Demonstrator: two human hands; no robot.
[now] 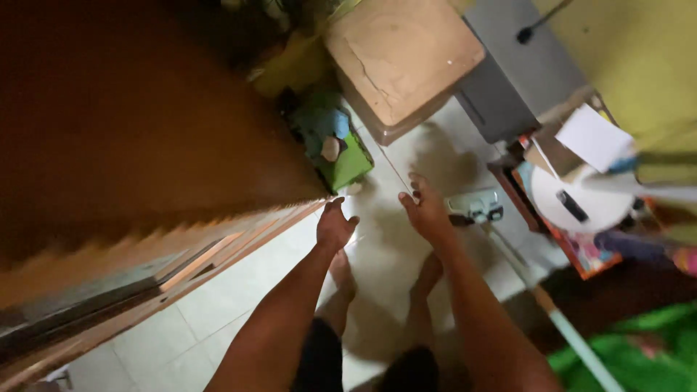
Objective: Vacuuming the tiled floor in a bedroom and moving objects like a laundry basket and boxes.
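Observation:
I look down past both arms at a pale tiled floor (218,319) and my bare feet. My left hand (334,226) is empty, fingers loosely apart, right beside the corner of a tall brown wooden cabinet (145,145); I cannot tell if it touches it. My right hand (425,210) is stretched out open over the floor, holding nothing. Just right of it lies the grey head of a floor mop (475,205), whose pale handle (552,312) runs toward the lower right.
A green box with toys (341,156) sits at the cabinet's foot. A beige plastic stool (403,54) and a grey box (519,72) stand beyond. Right: a low shelf with papers and a white round object (573,196), and green cloth (639,348).

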